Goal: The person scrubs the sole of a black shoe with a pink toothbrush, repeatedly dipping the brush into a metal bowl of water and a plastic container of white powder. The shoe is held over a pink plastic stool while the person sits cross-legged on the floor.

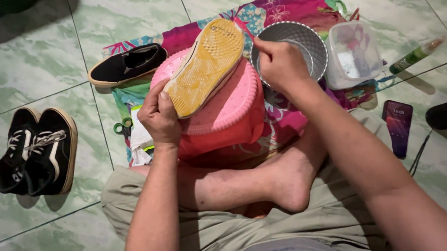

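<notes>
— Where is the shoe lying, relative to the hands?

— The upturned shoe [205, 66] is resting sole-up on a pink plastic stool [227, 111], its long axis running diagonally from the near-left heel toward the far-right toe. The left hand [160, 117] is closing around the heel end, thumb pressing on the yellow sole, so this hand is the nearer one and is already touching it.

— And the right hand?

— The right hand [282, 64] is hovering just right of the toe, over the rim of a metal bowl [312, 42], fingers curling together; whether they are pinching anything is impossible to tell from here.

— What is lying around the seated person?

— A matching black shoe [128, 64] is sitting beyond the stool on a patterned cloth [299, 2]; a laced pair [36, 152] is waiting well apart on the tiled floor.
</notes>
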